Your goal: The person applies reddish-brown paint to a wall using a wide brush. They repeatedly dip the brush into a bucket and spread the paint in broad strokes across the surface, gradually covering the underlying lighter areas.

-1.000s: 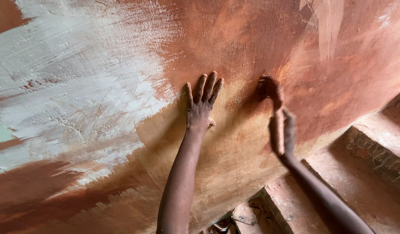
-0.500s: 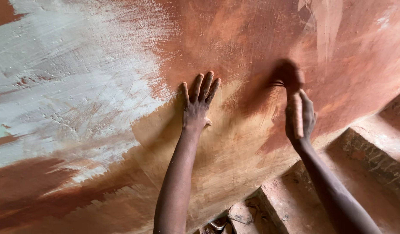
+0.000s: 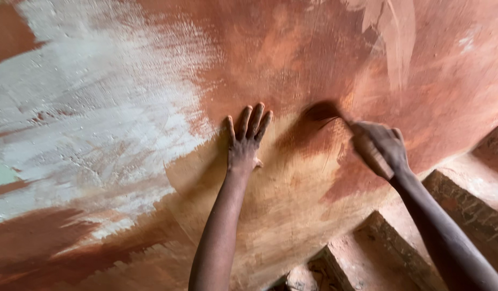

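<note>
Left hand spread flat on the reddish wall (white-patched); right hand grips a brush.

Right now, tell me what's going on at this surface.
A person is brushing reddish-brown paint onto a big curved wooden surface. The left hand is pressed flat against it, fingers spread. The right hand grips a paintbrush with a pale wooden handle, its dark bristles against the surface beside the left hand. A whitish patch covers the left part; bare tan wood shows below the hands.
</note>
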